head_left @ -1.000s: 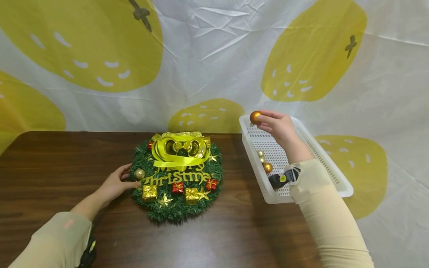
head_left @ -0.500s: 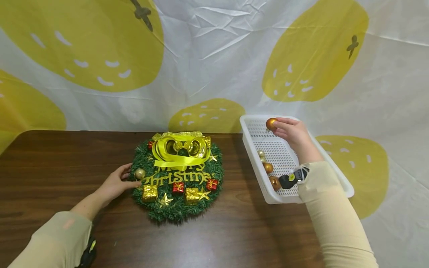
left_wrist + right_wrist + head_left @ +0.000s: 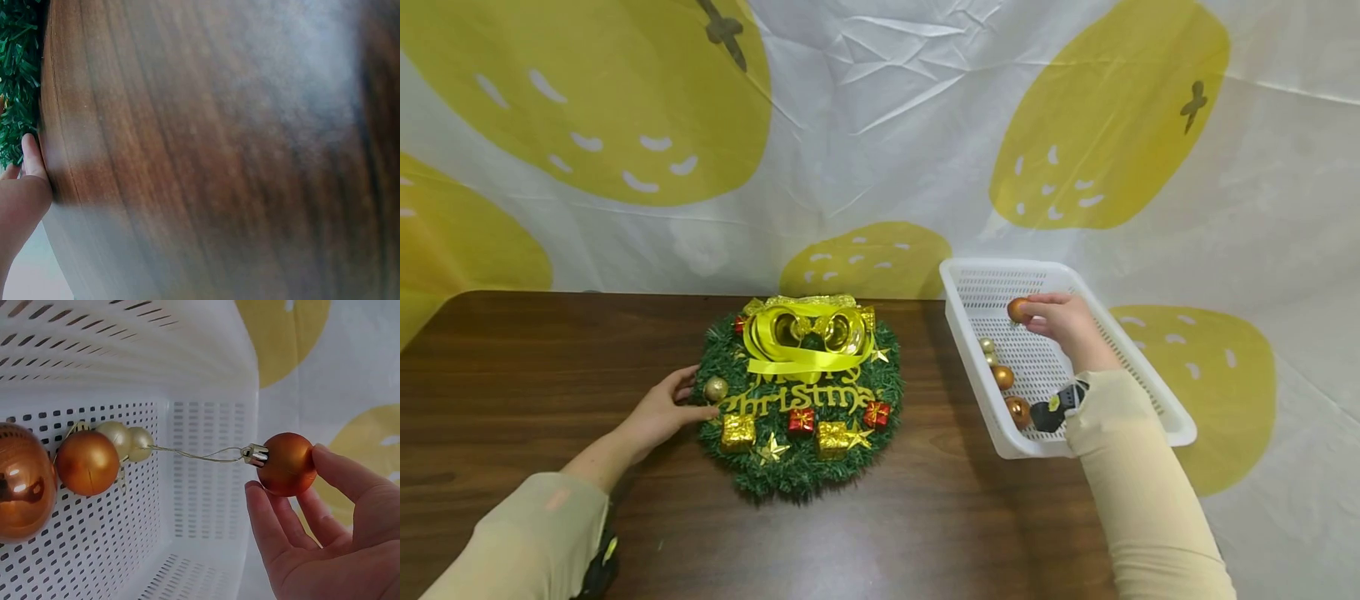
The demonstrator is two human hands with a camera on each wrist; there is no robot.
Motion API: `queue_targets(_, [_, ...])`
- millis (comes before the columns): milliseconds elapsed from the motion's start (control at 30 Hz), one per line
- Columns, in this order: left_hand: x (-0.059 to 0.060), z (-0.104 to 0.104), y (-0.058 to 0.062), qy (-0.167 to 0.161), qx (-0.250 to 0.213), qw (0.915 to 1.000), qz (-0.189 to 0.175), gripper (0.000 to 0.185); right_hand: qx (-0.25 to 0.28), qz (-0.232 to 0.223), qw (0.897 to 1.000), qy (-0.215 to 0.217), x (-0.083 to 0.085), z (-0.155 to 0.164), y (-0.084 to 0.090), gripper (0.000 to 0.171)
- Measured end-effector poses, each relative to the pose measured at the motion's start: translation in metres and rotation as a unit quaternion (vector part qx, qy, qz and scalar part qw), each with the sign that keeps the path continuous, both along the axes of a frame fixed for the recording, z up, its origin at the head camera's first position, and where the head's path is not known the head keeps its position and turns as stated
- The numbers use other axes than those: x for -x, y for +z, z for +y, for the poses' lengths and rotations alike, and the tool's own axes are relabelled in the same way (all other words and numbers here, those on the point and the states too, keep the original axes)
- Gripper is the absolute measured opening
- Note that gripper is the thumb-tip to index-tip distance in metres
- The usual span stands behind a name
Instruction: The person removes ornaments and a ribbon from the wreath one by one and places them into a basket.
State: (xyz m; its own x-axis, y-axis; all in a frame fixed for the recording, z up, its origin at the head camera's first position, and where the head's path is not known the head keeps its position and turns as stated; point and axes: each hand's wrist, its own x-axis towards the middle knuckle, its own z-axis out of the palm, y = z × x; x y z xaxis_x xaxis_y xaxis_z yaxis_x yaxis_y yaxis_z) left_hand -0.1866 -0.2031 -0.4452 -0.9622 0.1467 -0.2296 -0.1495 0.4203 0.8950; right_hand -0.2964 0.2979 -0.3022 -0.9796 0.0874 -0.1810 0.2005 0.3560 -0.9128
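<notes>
My right hand (image 3: 1067,321) pinches a matte orange Christmas ball (image 3: 289,464) between thumb and fingertips, low inside the white basket. A silver cap and a thin gold loop of string (image 3: 200,454) point away from the hand in the right wrist view. On the table, a green Christmas wreath (image 3: 805,479) carries gold lettering, stars, small gift boxes, bells and a yellow ribbon. At its left edge my left hand (image 3: 658,412) grips the rim, thumb over the front near a gold ball (image 3: 716,388), the other fingertips partly hidden by the greenery.
The white perforated basket (image 3: 966,362) stands right of the wreath. Along its left side lie a shiny copper ball (image 3: 1018,412), another orange ball (image 3: 1003,377) and small pale gold balls (image 3: 987,346). A lemon-patterned cloth (image 3: 880,150) hangs behind the brown table (image 3: 565,350).
My right hand has lowered the orange ball from over the basket's back left rim, rightward and down into the basket. The left hand and the wreath have kept their place.
</notes>
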Motion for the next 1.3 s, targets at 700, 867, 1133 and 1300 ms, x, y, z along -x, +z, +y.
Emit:
queue_targets(700, [0.000, -0.001, 0.006, -0.002, 0.008, 1.0000, -0.003, 0.092, -0.037, -0.041, 0.998, 0.032, -0.001, -0.004, 0.027, 0.063])
queue_targets(867, [0.000, -0.001, 0.005, -0.002, 0.009, 1.0000, -0.004, 0.092, 0.029, -0.011, 0.999, 0.040, -0.002, -0.028, 0.036, 0.062])
queue_targets(1133, [0.000, 0.000, 0.004, -0.001, 0.011, 0.9999, -0.006, 0.092, 0.106, 0.026, 0.992, 0.068, -0.008, -0.081, 0.043, 0.056])
queue_targets(1300, [-0.001, 0.000, 0.003, -0.003, 0.010, 0.9999, -0.010, 0.091, 0.120, 0.048, 0.986, 0.102, -0.012, -0.114, 0.041, 0.052])
